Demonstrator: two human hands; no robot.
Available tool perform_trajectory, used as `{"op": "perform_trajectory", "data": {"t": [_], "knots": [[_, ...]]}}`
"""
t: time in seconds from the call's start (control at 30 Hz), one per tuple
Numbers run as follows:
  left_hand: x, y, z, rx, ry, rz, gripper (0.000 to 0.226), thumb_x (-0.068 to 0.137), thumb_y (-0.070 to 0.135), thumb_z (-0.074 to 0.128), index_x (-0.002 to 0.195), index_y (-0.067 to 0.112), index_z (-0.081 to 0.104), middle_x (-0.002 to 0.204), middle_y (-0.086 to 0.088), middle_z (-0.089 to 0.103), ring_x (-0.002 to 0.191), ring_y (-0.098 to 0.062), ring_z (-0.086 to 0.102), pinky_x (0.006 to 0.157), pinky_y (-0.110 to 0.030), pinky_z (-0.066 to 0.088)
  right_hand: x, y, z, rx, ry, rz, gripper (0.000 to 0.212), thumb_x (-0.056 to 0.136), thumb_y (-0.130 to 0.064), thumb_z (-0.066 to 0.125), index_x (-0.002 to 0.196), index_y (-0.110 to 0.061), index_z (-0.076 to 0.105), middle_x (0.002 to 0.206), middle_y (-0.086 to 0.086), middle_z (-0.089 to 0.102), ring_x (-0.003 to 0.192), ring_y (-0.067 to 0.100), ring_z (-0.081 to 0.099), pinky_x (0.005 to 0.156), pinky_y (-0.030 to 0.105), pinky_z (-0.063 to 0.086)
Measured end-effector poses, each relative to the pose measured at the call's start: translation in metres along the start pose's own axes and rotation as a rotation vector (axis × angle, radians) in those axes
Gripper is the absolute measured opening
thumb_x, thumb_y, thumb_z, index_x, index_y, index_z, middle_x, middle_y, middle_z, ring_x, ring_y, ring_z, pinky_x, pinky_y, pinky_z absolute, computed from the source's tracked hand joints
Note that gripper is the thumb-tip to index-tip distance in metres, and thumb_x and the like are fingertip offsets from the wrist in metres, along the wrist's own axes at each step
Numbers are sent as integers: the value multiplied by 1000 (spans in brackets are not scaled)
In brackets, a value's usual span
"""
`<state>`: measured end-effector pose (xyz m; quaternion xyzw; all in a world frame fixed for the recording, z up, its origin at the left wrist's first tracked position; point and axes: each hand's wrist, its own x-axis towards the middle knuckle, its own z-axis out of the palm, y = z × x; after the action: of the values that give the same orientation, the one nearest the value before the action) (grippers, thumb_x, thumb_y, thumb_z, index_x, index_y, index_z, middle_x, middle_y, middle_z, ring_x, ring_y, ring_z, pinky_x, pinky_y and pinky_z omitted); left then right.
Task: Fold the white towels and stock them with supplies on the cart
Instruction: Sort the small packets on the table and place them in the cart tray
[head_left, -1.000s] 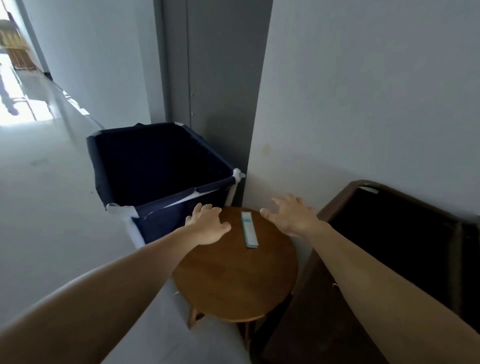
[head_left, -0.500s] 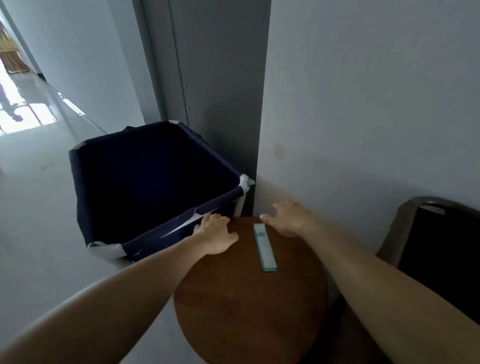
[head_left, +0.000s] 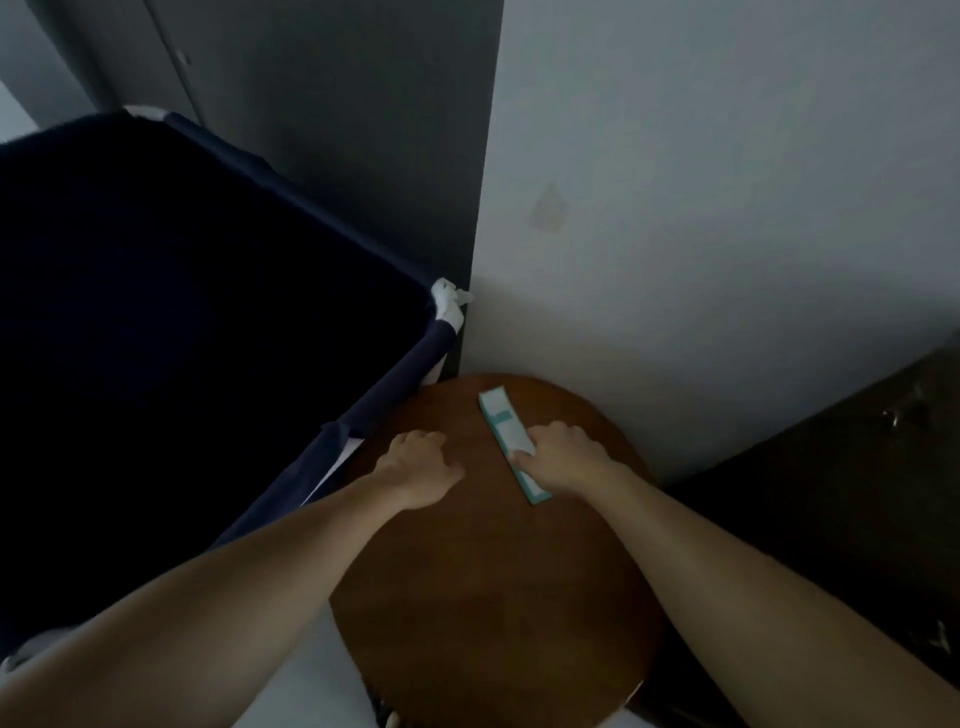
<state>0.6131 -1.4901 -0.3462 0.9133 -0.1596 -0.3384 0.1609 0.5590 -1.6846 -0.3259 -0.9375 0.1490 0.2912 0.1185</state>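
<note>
A small white and teal box (head_left: 500, 415) lies flat on the round wooden table (head_left: 493, 571). My right hand (head_left: 563, 457) lies over the box's near half, with the thumb across it and curled fingers along its right edge. My left hand (head_left: 418, 465) rests on the tabletop to the left of the box, its fingers loosely curled and holding nothing. The navy fabric cart (head_left: 363, 410) stands against the table's left edge, and its inside is too dark to make out. No white towel is in view.
A pale wall runs close behind the table, with a dark grey door panel (head_left: 337, 156) behind the cart. A dark brown cabinet (head_left: 857, 493) stands tight against the table's right side. Pale floor shows at the bottom, under my left arm.
The view has dropped closer to the table. My right hand came back from the table's far edge onto the box. My left hand moved from the table's left rim inward.
</note>
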Motion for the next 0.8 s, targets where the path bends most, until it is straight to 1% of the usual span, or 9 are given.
{"op": "perform_trajectory", "data": {"t": [0.1,0.17,0.3,0.37,0.43,0.47,0.6,0.7,0.8], "knots": [[19,-11,19,-40,-110,-5,66,98,47,50,154,19,31,155,-7,36,138,-28,40,110,-44,40,18,10,28,55,-22,74,70,96,-63,40,149,-18,40,144,14,45,130,35,44,104,45,41],[34,-16,36,-71,-165,-20,64,99,45,51,154,17,32,155,-7,37,138,-27,40,112,-42,39,36,20,45,108,-18,126,69,96,-62,43,147,-16,42,143,14,48,128,36,46,103,43,42],[64,-25,73,-93,-219,-75,57,101,42,51,146,9,44,148,-11,46,135,-27,46,111,-34,37,78,39,81,211,-9,212,61,95,-56,50,136,-11,52,131,14,59,116,33,58,90,38,50],[78,-28,86,-133,-200,-101,48,100,42,53,135,9,56,127,-9,61,121,-26,56,105,-33,41,103,48,94,245,1,258,60,95,-55,54,133,-8,55,128,14,62,112,33,62,83,33,49],[97,-31,96,-168,-182,-117,30,99,38,55,113,13,63,103,-3,66,106,-22,60,98,-33,46,128,55,106,287,10,300,59,94,-52,57,130,-4,58,128,17,63,114,34,62,83,32,48],[107,-32,101,-188,-163,-130,32,98,35,56,114,9,64,103,-5,66,104,-23,61,96,-34,49,139,58,114,309,18,311,59,94,-51,59,129,-3,57,129,19,62,115,35,61,85,34,48],[147,-26,114,-266,-72,-140,44,97,33,57,134,10,57,130,-11,61,118,-27,58,101,-36,46,170,63,143,331,91,329,65,88,-49,68,133,-6,49,133,17,50,121,35,53,93,39,45],[175,-19,125,-297,5,-139,40,97,29,56,130,7,58,130,-15,60,119,-30,56,103,-38,44,182,66,160,353,105,324,71,81,-44,76,133,-8,44,133,15,46,122,34,51,93,40,45],[189,-9,138,-331,63,-134,33,97,22,57,124,4,61,125,-18,62,117,-31,57,100,-35,44,183,74,171,389,145,313,67,78,-39,80,129,-11,47,129,13,51,120,32,51,92,38,43]]}}
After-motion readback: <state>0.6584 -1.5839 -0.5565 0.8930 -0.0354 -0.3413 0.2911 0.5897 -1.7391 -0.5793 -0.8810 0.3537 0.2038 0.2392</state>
